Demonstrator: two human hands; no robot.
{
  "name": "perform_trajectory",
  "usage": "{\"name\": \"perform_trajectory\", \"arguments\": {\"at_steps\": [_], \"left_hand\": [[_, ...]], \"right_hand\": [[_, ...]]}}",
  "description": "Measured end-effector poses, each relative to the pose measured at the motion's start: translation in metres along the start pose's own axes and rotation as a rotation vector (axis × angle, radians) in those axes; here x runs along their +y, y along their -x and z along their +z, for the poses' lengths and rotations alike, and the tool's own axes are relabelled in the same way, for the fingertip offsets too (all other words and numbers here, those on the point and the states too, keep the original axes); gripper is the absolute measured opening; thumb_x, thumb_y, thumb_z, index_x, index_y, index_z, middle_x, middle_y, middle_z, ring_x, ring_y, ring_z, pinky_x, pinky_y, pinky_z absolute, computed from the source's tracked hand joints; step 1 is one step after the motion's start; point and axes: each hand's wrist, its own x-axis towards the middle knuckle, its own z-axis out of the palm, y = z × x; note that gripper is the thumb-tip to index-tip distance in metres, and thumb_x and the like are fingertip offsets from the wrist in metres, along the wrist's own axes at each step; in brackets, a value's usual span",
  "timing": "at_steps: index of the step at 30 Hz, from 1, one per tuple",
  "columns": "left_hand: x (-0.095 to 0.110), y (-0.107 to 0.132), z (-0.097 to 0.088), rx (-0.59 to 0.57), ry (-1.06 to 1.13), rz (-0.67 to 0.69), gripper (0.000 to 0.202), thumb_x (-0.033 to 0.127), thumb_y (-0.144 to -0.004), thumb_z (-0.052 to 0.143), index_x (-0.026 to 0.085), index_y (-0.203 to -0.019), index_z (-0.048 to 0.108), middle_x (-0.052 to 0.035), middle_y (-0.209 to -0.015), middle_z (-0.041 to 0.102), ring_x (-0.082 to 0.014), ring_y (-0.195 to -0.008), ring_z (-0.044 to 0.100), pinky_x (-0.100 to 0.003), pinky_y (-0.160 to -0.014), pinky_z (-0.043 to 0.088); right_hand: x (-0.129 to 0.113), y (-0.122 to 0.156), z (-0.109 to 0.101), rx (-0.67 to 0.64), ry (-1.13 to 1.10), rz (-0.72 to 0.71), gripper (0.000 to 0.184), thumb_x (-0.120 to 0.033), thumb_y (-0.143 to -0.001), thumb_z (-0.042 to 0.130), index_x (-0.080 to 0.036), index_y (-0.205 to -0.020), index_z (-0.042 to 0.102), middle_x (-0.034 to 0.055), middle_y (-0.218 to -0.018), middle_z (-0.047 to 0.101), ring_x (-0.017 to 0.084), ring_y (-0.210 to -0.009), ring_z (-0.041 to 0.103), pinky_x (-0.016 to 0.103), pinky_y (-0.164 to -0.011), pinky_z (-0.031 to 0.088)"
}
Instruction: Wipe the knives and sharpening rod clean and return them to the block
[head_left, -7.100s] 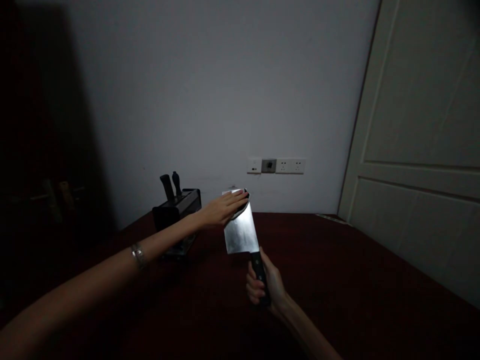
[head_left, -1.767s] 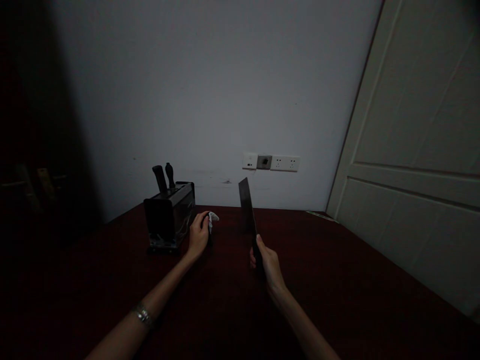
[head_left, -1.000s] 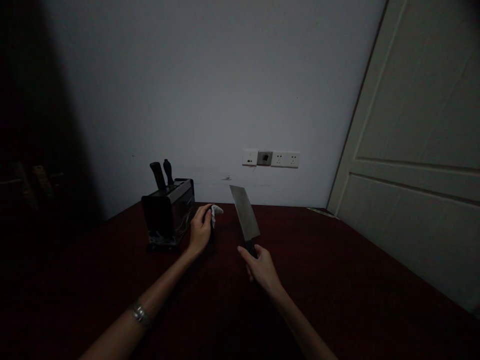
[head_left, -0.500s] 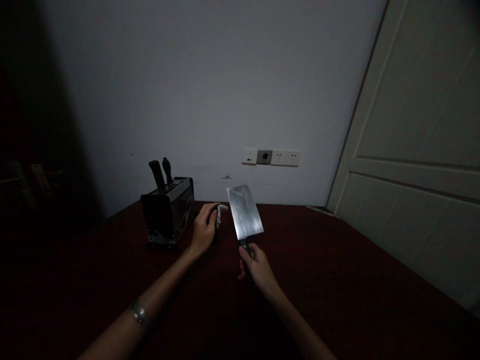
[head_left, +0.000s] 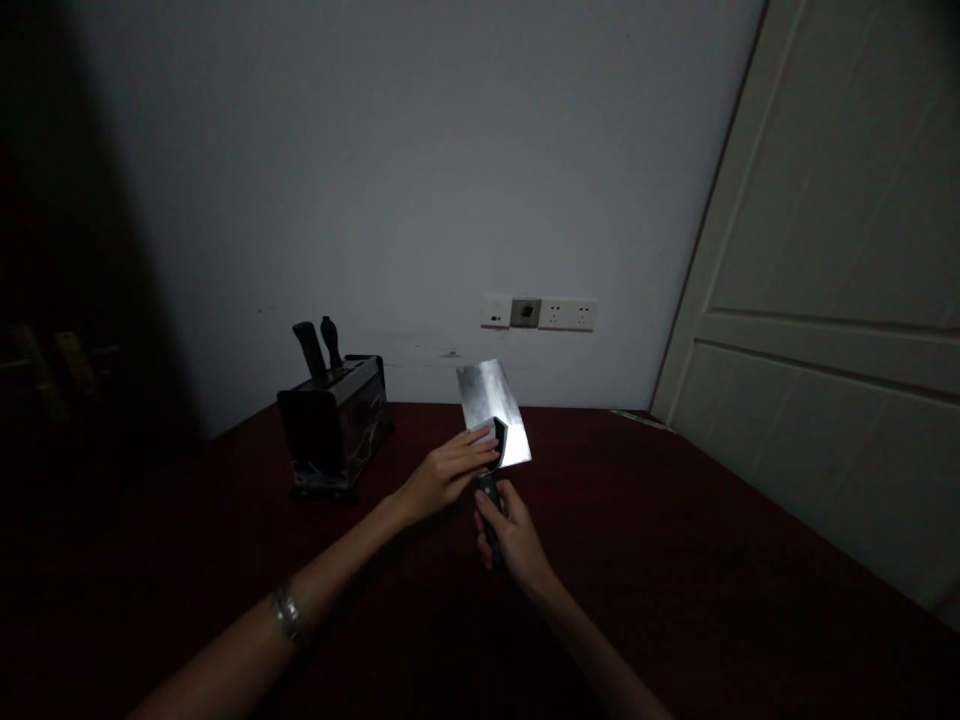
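Note:
My right hand (head_left: 510, 530) grips the black handle of a broad steel cleaver (head_left: 495, 400), blade pointing up and away with its flat side facing me. My left hand (head_left: 446, 470) presses a small white cloth (head_left: 484, 433) against the lower part of the blade, fingers closed flat over the cloth. Both hands hover above a dark red table (head_left: 675, 560). A bracelet sits on my left wrist.
A black knife block (head_left: 334, 425) with two dark handles sticking up stands on the table to the left, near the wall. White wall sockets (head_left: 540, 313) sit behind the cleaver. A pale door (head_left: 832, 300) fills the right side. The left is dark.
My left hand lifted the cloth from the table beside the knife block and brought it onto the blade. The cleaver turned from edge-on to flat side facing me.

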Motion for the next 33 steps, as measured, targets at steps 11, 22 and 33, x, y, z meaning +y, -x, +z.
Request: {"name": "perform_trajectory", "arguments": {"at_steps": [11, 22, 33], "left_hand": [[0.003, -0.012, -0.025, -0.202, 0.125, -0.07, 0.036, 0.014, -0.083, 0.051, 0.024, -0.118, 0.053, -0.006, -0.123, 0.053, -0.0197, -0.128, 0.031, -0.048, -0.103, 0.031], [0.008, -0.016, -0.029, -0.248, 0.143, -0.071, 0.038, 0.011, -0.083, 0.05, 0.025, -0.118, 0.053, -0.0058, -0.124, 0.052, -0.0195, -0.128, 0.031, -0.047, -0.104, 0.03], [0.009, -0.018, -0.021, -0.227, 0.075, 0.032, 0.042, 0.009, -0.083, 0.048, 0.025, -0.122, 0.05, -0.0055, -0.124, 0.053, -0.0188, -0.127, 0.033, -0.044, -0.104, 0.032]], "right_hand": [[-0.005, 0.004, 0.005, -0.046, -0.037, 0.021, 0.034, -0.049, -0.073, 0.054, -0.023, -0.077, 0.033, -0.0122, -0.05, 0.044, 0.004, -0.027, 0.035, 0.013, -0.023, 0.028], [-0.01, 0.007, 0.001, -0.055, 0.025, 0.008, 0.027, -0.046, -0.077, 0.051, -0.022, -0.079, 0.038, -0.0111, -0.051, 0.044, 0.004, -0.028, 0.035, 0.013, -0.023, 0.027], [-0.003, 0.008, 0.004, -0.021, 0.103, -0.026, 0.028, -0.048, -0.078, 0.05, -0.022, -0.079, 0.038, -0.0111, -0.051, 0.044, 0.004, -0.028, 0.036, 0.014, -0.023, 0.029]]}}
